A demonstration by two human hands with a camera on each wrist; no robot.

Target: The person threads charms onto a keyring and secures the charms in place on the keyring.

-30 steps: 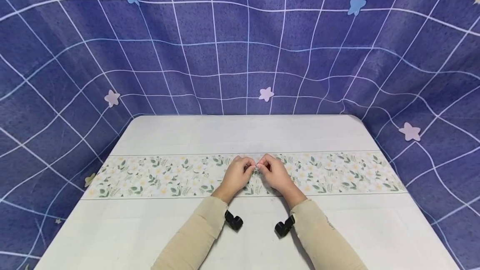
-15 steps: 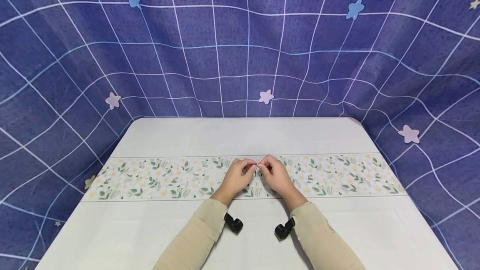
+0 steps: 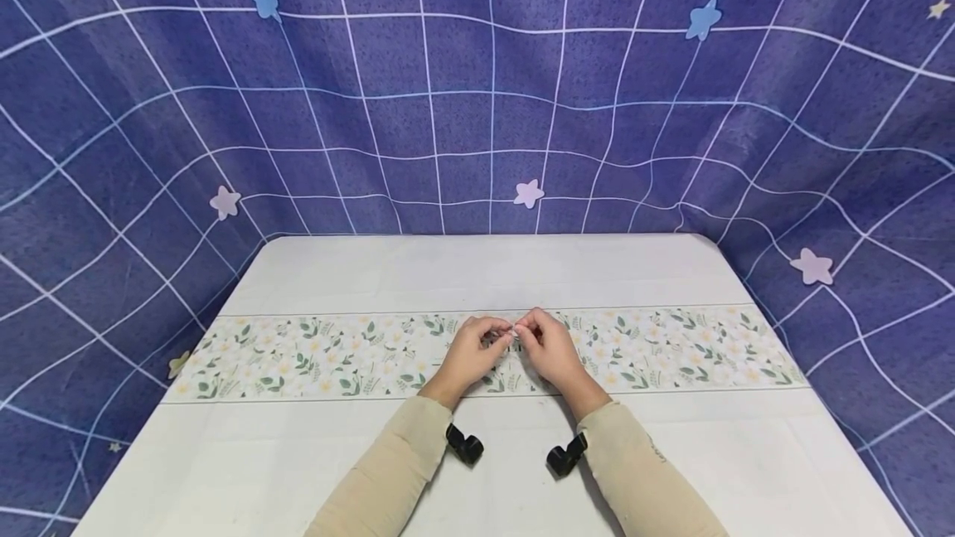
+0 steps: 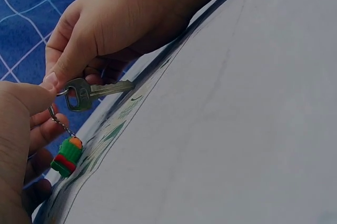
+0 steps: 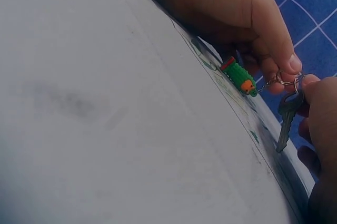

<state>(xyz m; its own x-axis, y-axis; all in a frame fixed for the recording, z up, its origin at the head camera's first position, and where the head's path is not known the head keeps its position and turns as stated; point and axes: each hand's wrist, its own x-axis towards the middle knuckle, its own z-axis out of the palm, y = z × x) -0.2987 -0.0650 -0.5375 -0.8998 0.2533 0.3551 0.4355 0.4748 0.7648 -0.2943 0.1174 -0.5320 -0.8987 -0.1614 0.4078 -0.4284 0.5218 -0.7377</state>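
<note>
Keyring (image 5: 285, 83), pinched by the left hand (image 3: 473, 350) and right hand (image 3: 550, 346) over the middle of the floral strip (image 3: 298, 355), probably handles light, stiff and slick, best gripped by fingertips, clear of key (image 4: 102, 92) and soft-looking charm (image 4: 67, 156).

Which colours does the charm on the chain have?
The charm is green with red and orange parts; best in the left wrist view.

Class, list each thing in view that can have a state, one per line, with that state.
Metal ring: pinched
Key: touching the ring; whether fully threaded unclear
Green charm: dangling
Left hand: pinching the ring
Right hand: pinching at the ring, beside the key
Floral strip: lying flat
Curtain: hanging, rippled
</note>
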